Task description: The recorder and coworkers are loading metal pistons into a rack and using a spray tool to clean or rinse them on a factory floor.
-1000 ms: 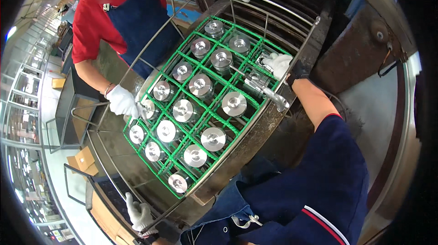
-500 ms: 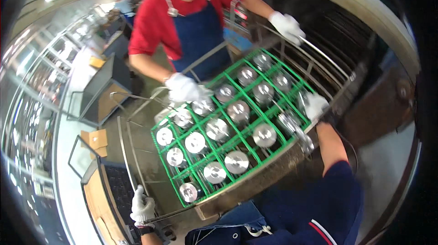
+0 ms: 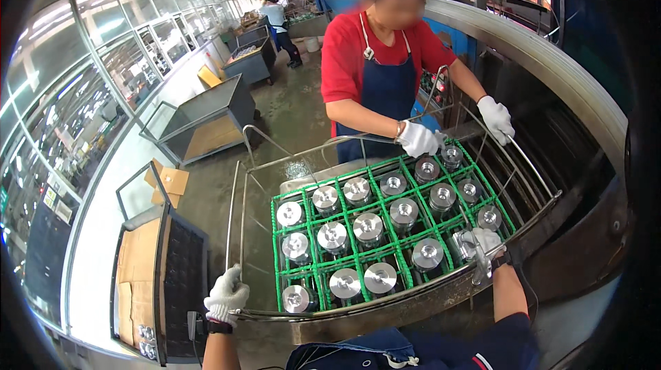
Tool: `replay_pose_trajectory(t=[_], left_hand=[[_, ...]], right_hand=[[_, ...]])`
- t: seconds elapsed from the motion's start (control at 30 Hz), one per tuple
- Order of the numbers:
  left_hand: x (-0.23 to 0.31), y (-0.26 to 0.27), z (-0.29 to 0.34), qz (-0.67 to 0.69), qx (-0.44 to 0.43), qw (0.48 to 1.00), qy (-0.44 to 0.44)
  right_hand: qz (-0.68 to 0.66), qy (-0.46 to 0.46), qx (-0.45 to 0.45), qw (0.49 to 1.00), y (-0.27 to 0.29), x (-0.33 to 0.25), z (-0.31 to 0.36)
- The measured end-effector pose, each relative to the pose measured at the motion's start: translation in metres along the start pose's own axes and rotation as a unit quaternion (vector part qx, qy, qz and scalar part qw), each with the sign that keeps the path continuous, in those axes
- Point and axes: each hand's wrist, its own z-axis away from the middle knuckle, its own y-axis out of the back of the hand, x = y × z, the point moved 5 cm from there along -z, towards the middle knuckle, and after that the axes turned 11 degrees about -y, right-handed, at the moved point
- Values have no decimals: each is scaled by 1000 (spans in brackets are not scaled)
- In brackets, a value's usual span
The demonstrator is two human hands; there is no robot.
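A green-coated wire crate (image 3: 406, 276) in front of me holds several silver pistons (image 3: 368, 227), one per cell, crowns up. It sits in a metal frame with bent rod rails. At the near left corner, my left hand (image 3: 227, 294), in a white knit glove, is closed around the frame's metal rail (image 3: 235, 225). My right hand (image 3: 487, 240), also gloved, is closed at the crate's near right corner on a chrome, gun-shaped air blow gun (image 3: 484, 265) with a thin nozzle. The gun partly hides its fingers. Beside them, a piston (image 3: 463, 246) shows its side.
Opposite me stands a co-worker in a red shirt and blue apron (image 3: 379, 88). One gloved hand (image 3: 418, 139) is over the far-row pistons, the other (image 3: 496, 119) on the right rail. Left are metal carts (image 3: 206, 119) and cardboard (image 3: 138, 280). A dark slatted machine (image 3: 551, 115) is at right.
My view has swung, so the crate sits lower and further right. The co-worker's hand has moved right along the far row. My left hand stays on the rail.
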Motion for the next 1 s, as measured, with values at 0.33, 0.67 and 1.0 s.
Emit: replay_pose_trajectory(t=[0.33, 0.67, 1.0], left_hand=[[0, -1, -3, 34, -16, 999, -16], [-5, 1, -3, -26, -10, 999, -24], [6, 4, -1, -7, -11, 1000, -15]], right_hand=[[34, -25, 74, 996, -24, 10, -11], [-27, -11, 124, 992, 41, -20, 3], [-248, -83, 214, 941, -1, 38, 12]])
